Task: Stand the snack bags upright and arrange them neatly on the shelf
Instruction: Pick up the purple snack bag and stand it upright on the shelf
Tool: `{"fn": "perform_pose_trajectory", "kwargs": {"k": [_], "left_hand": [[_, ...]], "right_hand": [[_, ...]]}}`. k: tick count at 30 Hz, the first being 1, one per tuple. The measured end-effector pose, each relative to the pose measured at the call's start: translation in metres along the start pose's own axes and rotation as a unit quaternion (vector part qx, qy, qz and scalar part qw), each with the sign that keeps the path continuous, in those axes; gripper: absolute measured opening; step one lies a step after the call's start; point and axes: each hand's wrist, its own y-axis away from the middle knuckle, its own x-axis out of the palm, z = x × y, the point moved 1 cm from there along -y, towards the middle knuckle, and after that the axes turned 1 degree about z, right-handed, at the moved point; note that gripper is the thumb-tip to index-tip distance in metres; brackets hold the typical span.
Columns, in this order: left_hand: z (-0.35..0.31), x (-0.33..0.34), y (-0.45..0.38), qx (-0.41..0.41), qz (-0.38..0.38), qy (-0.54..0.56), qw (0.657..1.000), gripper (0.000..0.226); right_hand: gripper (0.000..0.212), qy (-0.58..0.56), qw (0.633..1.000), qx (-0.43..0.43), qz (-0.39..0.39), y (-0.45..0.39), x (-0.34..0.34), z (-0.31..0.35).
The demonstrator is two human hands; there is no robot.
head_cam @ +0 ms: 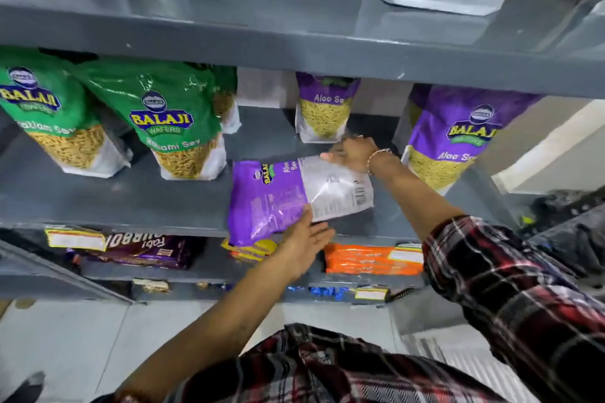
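A purple snack bag lies flat on its face near the front edge of the grey shelf, its top corner hanging past that edge. The left hand is open with fingers spread, its fingertips touching the bag's lower edge from below the shelf's front lip, gripping nothing. The right hand rests on the bag's far end with its fingers curled over it; whether they actually pinch the bag is unclear. Behind that hand a small purple bag stands upright near the back of the shelf, and another purple bag stands at the right end. Two green bags stand toward the left end. Below, a lower shelf holds orange packets and a dark purple pack. Both forearms reach upward from plaid sleeves, the right wrist wearing a bracelet.
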Motion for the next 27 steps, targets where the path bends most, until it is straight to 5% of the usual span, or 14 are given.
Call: {"fn": "perform_pose_trajectory", "kwargs": {"k": [5, 12, 19, 23, 27], "left_hand": [[0.013, 0.011, -0.009, 0.107, -0.099, 0.032, 0.989, 0.043], [-0.009, 0.009, 0.008, 0.273, -0.14, -0.1, 0.947, 0.012], [-0.095, 0.017, -0.002, 0.438, -0.08, -0.305, 0.842, 0.03], [-0.127, 0.021, -0.03, 0.423, -0.04, -0.435, 0.794, 0.037], [-0.135, 0.015, -0.073, 0.409, -0.009, -0.465, 0.785, 0.037]], "right_hand": [[0.052, -0.116, 0.989, -0.045, 0.083, 0.017, 0.0, -0.017], [0.041, -0.293, 0.949, -0.096, 0.067, 0.035, 0.008, -0.037], [0.042, -0.453, 0.882, -0.069, -0.111, 0.033, 0.024, -0.032], [0.052, -0.494, 0.832, 0.022, -0.251, 0.025, 0.046, -0.021], [0.055, -0.484, 0.83, 0.055, -0.273, 0.022, 0.061, -0.021]]}}
